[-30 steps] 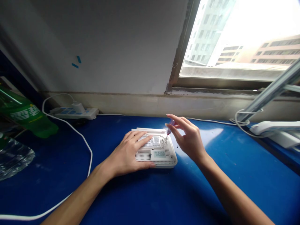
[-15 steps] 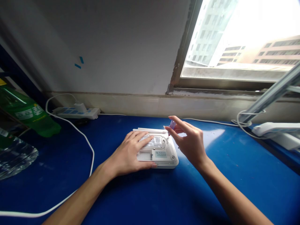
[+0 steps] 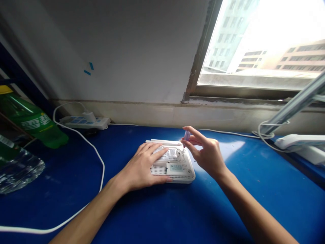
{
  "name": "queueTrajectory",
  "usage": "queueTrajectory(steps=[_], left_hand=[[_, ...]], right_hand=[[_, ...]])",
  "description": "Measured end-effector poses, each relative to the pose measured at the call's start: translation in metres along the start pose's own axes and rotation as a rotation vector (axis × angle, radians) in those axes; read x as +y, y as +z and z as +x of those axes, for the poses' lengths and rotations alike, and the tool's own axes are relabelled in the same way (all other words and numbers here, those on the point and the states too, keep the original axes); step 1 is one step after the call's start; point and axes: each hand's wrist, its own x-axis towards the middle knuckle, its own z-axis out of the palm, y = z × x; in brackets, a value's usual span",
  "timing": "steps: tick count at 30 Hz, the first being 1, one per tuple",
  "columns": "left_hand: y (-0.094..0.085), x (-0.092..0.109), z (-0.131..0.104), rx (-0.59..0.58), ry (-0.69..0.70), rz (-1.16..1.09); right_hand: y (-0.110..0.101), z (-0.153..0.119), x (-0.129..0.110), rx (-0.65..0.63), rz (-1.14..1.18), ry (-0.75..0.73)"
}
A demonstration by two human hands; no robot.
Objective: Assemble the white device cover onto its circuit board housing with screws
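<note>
Pressing flat on the router (image 3: 177, 166), open left hand (image 3: 143, 166); right hand (image 3: 207, 154) pinching a small screwdriver (image 3: 187, 136)

Grey wall (image 3: 132, 47), bright window (image 3: 264, 44) at rt, blue table (image 3: 177, 210).

A matt white plastic shell, perforated with fine vent holes, is shown on the router (image 3: 177, 166), and a paper label is stuck to it. The blue table top (image 3: 228, 189) is seen as smooth and glossy, while the green bottle (image 3: 35, 123) is of shiny clear plastic.
</note>
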Motion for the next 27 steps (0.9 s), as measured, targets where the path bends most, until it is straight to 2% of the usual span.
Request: queueTrajectory(steps=[4, 7, 10, 12, 15, 17, 20, 27], left_hand=[[0.001, 0.001, -0.001, 0.023, 0.024, 0.010], [0.002, 0.000, -0.001, 0.035, 0.026, 0.008], [0.002, 0.000, -0.002, 0.031, 0.024, -0.002], [0.002, 0.000, -0.001, 0.023, 0.023, 0.004], [0.000, 0.001, -0.001, 0.003, 0.027, 0.014], [0.000, 0.001, 0.000, -0.006, 0.028, 0.019], [0.000, 0.001, 0.000, 0.000, 0.028, 0.024], [0.002, 0.000, 0.000, 0.016, 0.036, 0.019]], right_hand=[[0.010, -0.003, -0.003, 0.155, -0.178, -0.043], [0.011, -0.003, -0.003, 0.153, -0.197, -0.060], [0.004, 0.000, 0.000, 0.060, -0.138, -0.082], [-0.001, 0.002, 0.002, -0.047, -0.063, -0.085], [-0.006, 0.003, 0.003, -0.196, 0.087, -0.043], [-0.007, 0.003, 0.001, -0.233, 0.153, -0.002], [-0.006, 0.002, -0.004, -0.204, 0.188, 0.045], [0.003, -0.001, -0.011, -0.048, 0.145, 0.108]])
